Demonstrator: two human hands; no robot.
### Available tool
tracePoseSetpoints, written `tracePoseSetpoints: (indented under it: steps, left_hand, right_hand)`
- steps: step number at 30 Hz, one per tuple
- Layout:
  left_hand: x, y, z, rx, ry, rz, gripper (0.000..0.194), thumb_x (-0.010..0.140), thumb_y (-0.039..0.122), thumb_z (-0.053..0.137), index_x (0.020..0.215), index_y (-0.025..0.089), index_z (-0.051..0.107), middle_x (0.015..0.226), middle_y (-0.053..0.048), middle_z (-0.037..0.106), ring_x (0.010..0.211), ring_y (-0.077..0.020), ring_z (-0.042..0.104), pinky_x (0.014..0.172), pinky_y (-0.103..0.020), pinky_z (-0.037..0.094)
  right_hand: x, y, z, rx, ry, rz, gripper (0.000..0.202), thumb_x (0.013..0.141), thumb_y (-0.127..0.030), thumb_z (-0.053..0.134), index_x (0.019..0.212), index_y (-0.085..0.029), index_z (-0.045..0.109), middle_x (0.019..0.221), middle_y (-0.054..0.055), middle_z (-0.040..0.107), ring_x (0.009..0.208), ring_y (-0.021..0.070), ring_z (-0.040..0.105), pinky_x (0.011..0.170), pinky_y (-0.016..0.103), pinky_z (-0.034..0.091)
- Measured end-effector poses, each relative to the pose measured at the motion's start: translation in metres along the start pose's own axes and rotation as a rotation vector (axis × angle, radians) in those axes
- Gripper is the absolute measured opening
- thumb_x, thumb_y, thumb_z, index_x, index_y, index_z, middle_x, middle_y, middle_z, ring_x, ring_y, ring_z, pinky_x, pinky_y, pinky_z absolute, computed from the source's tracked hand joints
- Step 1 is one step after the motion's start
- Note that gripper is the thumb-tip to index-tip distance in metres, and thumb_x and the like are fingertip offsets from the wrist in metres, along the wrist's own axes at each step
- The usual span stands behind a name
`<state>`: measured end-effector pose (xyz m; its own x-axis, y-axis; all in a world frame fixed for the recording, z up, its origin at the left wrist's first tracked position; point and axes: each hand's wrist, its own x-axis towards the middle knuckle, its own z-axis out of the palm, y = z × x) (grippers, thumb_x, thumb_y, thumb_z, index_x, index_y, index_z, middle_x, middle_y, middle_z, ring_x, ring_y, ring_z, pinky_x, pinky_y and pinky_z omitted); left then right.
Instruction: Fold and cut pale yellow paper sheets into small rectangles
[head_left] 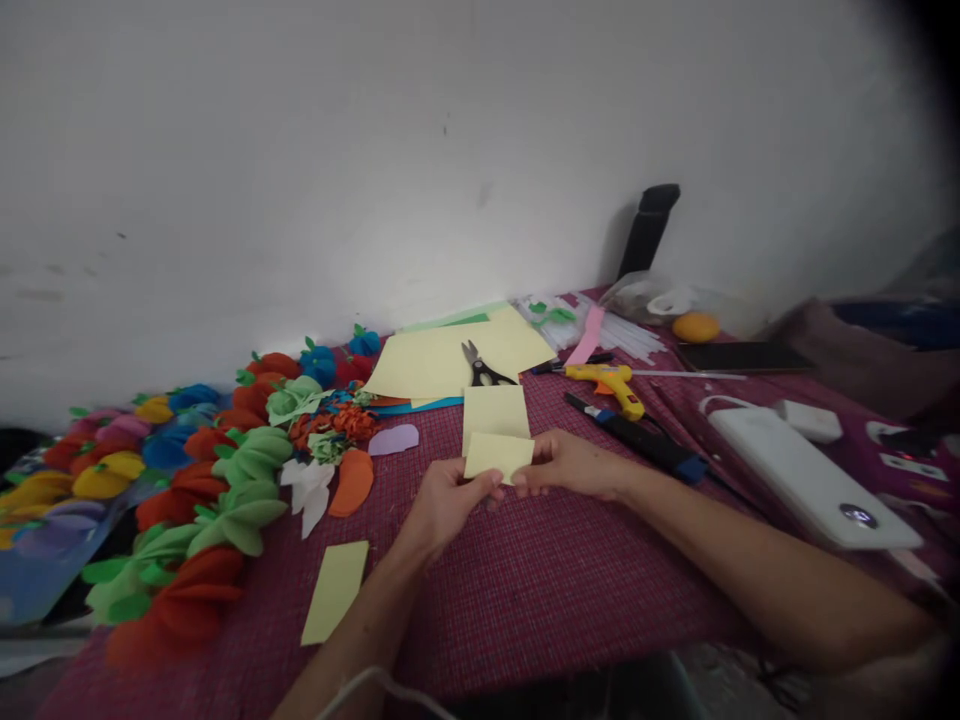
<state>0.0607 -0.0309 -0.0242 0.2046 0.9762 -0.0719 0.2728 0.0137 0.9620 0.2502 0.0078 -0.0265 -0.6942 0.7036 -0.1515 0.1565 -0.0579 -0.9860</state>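
Note:
A small piece of pale yellow paper (498,456) is held between my two hands above the table. My left hand (448,498) pinches its lower left side with the thumb on top. On the right side, my right hand (559,466) grips the same piece between thumb and fingers. Just behind it lies another yellow paper piece (495,404), partly covered by the one I hold. Scissors with black handles (482,368) rest on large yellow sheets (427,355) farther back. One more yellow strip (335,590) lies beside my left forearm.
Colourful paper pumpkins or flowers (240,470) crowd the left side. Orange (352,483) and purple (394,439) cut-outs lie nearer. To the right are a yellow glue gun (611,383), a blue-and-black cutter-like tool (649,442), a white power bank (810,475) and a phone (742,356).

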Motion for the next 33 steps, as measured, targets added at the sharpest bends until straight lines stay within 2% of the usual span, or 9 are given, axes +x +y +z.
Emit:
tracePoseSetpoints:
  steps: [5,8,10,11,13,15,22,26,33]
  left_hand:
    - [0.001,0.001,0.0,-0.03,0.024,-0.01,0.025,0.07,0.035,0.058,0.067,0.012,0.064,0.063,-0.003,0.063,0.058,-0.0131,0.053,0.056,-0.023,0.038]
    - [0.002,0.003,-0.001,-0.056,0.083,-0.016,0.025,0.07,0.035,0.058,0.062,0.012,0.063,0.059,-0.002,0.062,0.057,-0.013,0.053,0.058,-0.023,0.039]
    - [0.002,0.003,-0.001,-0.06,0.122,-0.005,0.025,0.07,0.036,0.057,0.062,0.013,0.063,0.059,-0.002,0.062,0.057,-0.0133,0.053,0.058,-0.024,0.039]
    - [0.002,0.003,-0.001,-0.053,0.131,0.003,0.026,0.07,0.036,0.057,0.062,0.013,0.063,0.059,-0.002,0.062,0.057,-0.0134,0.053,0.058,-0.024,0.039]
    - [0.003,0.001,0.0,-0.03,0.138,0.01,0.026,0.07,0.037,0.057,0.063,0.013,0.064,0.059,-0.002,0.062,0.057,-0.0138,0.053,0.058,-0.024,0.039]
    - [0.002,0.0,0.001,-0.009,0.136,0.006,0.027,0.071,0.038,0.057,0.067,0.012,0.064,0.06,-0.002,0.062,0.058,-0.0139,0.053,0.058,-0.024,0.039]
    - [0.002,-0.002,0.001,0.022,0.137,0.006,0.027,0.071,0.038,0.057,0.068,0.012,0.065,0.06,-0.002,0.062,0.057,-0.0136,0.053,0.056,-0.023,0.038]
    - [0.003,-0.001,0.001,0.021,0.145,0.01,0.027,0.071,0.037,0.057,0.065,0.012,0.064,0.059,-0.001,0.062,0.056,-0.0132,0.053,0.056,-0.023,0.038]
    - [0.003,-0.006,0.001,0.031,0.134,0.027,0.026,0.071,0.038,0.057,0.067,0.013,0.065,0.059,0.0,0.061,0.056,-0.0129,0.052,0.055,-0.022,0.037]
  right_hand:
    - [0.001,0.004,0.001,-0.176,0.065,-0.076,0.02,0.072,-0.032,0.057,0.074,-0.014,0.064,0.065,0.0,0.061,0.057,0.0101,0.052,0.058,0.024,0.042]
    - [-0.002,0.0,0.003,-0.401,0.32,-0.229,0.026,0.075,-0.032,0.054,0.094,-0.016,0.061,0.079,0.004,0.063,0.065,0.0131,0.055,0.06,0.027,0.045]
    - [-0.004,-0.004,0.004,-0.586,0.505,-0.418,0.035,0.075,-0.03,0.055,0.108,-0.019,0.055,0.098,0.007,0.061,0.083,0.0174,0.056,0.071,0.033,0.046]
    - [-0.005,-0.006,0.005,-0.675,0.549,-0.511,0.039,0.075,-0.029,0.055,0.113,-0.021,0.052,0.108,0.008,0.057,0.093,0.0193,0.053,0.078,0.037,0.044]
    - [-0.006,-0.008,0.005,-0.819,0.56,-0.647,0.039,0.076,-0.026,0.054,0.115,-0.024,0.051,0.117,0.008,0.052,0.105,0.021,0.047,0.087,0.041,0.039]
    - [-0.006,-0.008,0.005,-0.892,0.533,-0.694,0.036,0.078,-0.024,0.053,0.114,-0.024,0.052,0.117,0.008,0.051,0.106,0.0208,0.046,0.088,0.042,0.039]
    - [-0.006,-0.007,0.005,-0.914,0.533,-0.704,0.041,0.078,-0.024,0.052,0.119,-0.022,0.047,0.114,0.009,0.053,0.104,0.0208,0.046,0.087,0.042,0.04]
    - [-0.005,-0.007,0.005,-0.939,0.505,-0.728,0.034,0.078,-0.023,0.052,0.112,-0.023,0.053,0.115,0.008,0.053,0.104,0.0205,0.046,0.086,0.042,0.041]
    - [-0.004,-0.005,0.006,-0.927,0.519,-0.729,0.04,0.078,-0.024,0.053,0.118,-0.021,0.048,0.115,0.009,0.053,0.105,0.0208,0.046,0.087,0.042,0.041]
